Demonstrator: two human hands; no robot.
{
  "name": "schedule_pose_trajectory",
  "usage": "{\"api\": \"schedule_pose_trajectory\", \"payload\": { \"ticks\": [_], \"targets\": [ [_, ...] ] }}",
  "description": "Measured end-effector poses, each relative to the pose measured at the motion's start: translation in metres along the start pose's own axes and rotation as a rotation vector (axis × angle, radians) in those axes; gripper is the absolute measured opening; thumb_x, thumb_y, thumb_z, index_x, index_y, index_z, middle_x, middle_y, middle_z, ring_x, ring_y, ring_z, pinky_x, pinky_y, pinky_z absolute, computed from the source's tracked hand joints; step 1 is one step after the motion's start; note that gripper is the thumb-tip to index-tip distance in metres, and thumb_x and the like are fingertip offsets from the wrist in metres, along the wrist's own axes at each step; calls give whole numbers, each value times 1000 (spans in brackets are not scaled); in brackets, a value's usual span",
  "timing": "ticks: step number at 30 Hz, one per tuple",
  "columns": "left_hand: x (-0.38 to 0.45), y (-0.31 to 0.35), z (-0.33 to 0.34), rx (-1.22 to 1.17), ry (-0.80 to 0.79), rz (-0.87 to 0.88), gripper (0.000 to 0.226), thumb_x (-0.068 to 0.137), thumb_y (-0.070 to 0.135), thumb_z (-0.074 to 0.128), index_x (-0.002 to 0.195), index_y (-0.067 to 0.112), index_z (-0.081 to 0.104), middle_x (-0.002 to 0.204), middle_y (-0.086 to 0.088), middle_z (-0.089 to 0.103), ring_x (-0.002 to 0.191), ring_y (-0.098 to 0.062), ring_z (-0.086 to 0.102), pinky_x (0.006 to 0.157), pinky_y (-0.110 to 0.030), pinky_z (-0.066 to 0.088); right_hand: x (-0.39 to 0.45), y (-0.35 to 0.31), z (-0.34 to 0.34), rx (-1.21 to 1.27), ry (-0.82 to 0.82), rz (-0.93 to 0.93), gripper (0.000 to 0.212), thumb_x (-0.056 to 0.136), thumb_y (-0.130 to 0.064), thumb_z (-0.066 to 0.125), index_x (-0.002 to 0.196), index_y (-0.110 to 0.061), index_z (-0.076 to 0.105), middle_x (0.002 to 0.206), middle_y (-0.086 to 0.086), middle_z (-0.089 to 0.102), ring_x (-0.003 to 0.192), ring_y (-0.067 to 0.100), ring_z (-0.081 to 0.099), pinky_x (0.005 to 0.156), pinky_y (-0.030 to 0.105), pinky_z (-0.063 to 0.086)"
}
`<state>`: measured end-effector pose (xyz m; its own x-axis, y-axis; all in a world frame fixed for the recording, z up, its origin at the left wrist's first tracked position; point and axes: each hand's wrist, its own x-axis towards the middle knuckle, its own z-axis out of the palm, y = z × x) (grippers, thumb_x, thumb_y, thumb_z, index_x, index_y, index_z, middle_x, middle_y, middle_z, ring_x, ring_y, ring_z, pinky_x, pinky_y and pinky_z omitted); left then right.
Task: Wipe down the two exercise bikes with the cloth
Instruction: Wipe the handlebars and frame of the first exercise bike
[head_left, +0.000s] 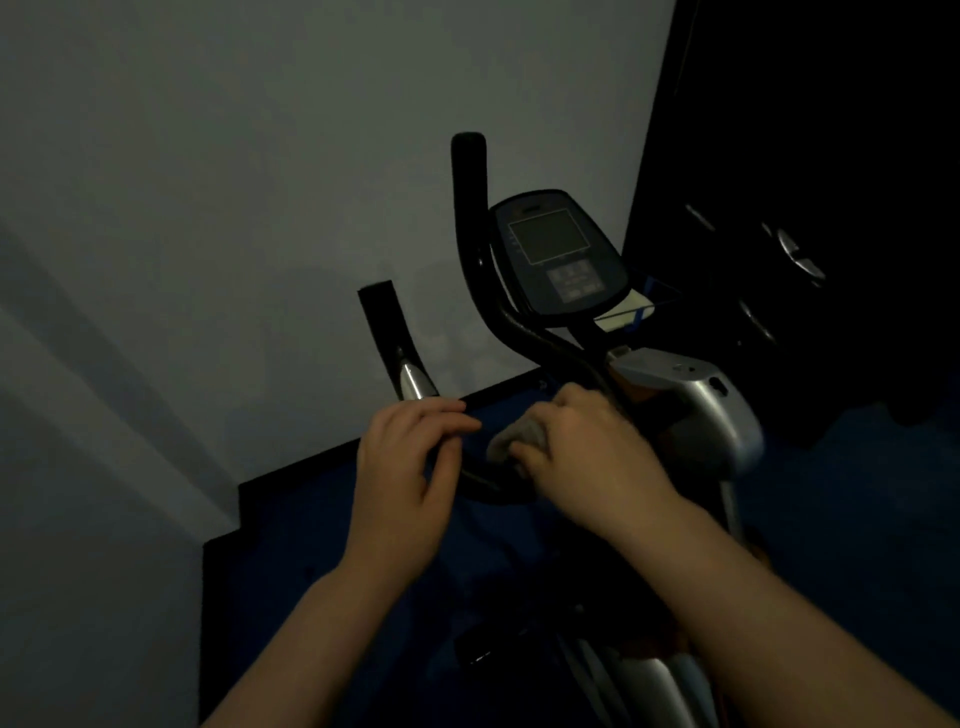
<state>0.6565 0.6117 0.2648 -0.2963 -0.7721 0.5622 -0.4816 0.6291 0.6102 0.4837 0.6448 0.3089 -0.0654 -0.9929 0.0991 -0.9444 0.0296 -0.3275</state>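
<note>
Two hands worked at the handlebar of one bike in a dim room. The right hand was curled round a grey cloth, holding it bunched against the black bar just below the console, with a fold of the cloth sticking out to the left of the fingers. The left hand was left of the cloth, near it but not touching it; its fingers lay nearly straight over the bar and its thumb sat under the bar, so it held nothing tightly and looked relaxed. Beyond the left hand, the near grip rose from the bar, black at the top and chrome near the fingers. The far grip stood upright just left of the console, taller than the screen. The console was tilted toward the camera, its display dark and a block of buttons below it. Right of the console, a pale flat object lay behind the bike; what it was could not be told. Below the console, the bike's silver housing sat just right of the right hand. A plain wall stood behind the bike, a blue floor lay under it, and a black shape with round metal parts stood to the console's right.
</note>
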Motion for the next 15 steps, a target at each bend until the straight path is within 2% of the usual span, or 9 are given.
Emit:
{"api": "schedule_pose_trajectory", "payload": {
  "ticks": [3, 7, 9, 12, 15],
  "targets": [
    [7, -11, -11, -27, -55, 79, 24, 94, 22, 46, 106, 27, 67, 119, 17, 60, 114, -5, 50, 97, -39, 42, -7, -6, 4, -134, 74, 92, 32, 97, -42, 46, 119, -22, 59, 119, 4, 49, 113, 21, 41, 86, 29, 37],
    [8, -30, -12, 62, -119, 147, 26, 97, 26, 45, 111, 23, 67, 137, 8, 52, 125, -15, 46, 101, -44, 38, -16, -43, 16, 22, -7, 22, 32, 97, -39, 45, 123, -22, 54, 118, 3, 43, 110, 20, 42, 83, 29, 38],
    [5, -36, -12, 112, -134, 182, 30, 99, 28, 42, 115, 21, 67, 141, 6, 50, 130, -18, 43, 104, -43, 35, -12, -33, 11, -39, 25, 124, 33, 98, -39, 44, 123, -21, 54, 120, 4, 46, 112, 21, 42, 87, 31, 38],
    [2, -38, -8, 53, -125, 183, 32, 100, 28, 40, 116, 19, 66, 138, 5, 51, 134, -17, 38, 106, -44, 35, -18, -28, 11, -197, 133, 236, 35, 98, -42, 43, 121, -19, 55, 118, 5, 47, 109, 22, 45, 85, 32, 39],
    [1, -37, -3, -8, -116, 157, 32, 99, 26, 38, 114, 18, 65, 137, 4, 49, 136, -17, 33, 109, -39, 31, -22, -59, 22, 24, 48, 127, 35, 99, -41, 41, 121, -17, 52, 116, 4, 43, 105, 21, 47, 85, 32, 41]
  ]
}}
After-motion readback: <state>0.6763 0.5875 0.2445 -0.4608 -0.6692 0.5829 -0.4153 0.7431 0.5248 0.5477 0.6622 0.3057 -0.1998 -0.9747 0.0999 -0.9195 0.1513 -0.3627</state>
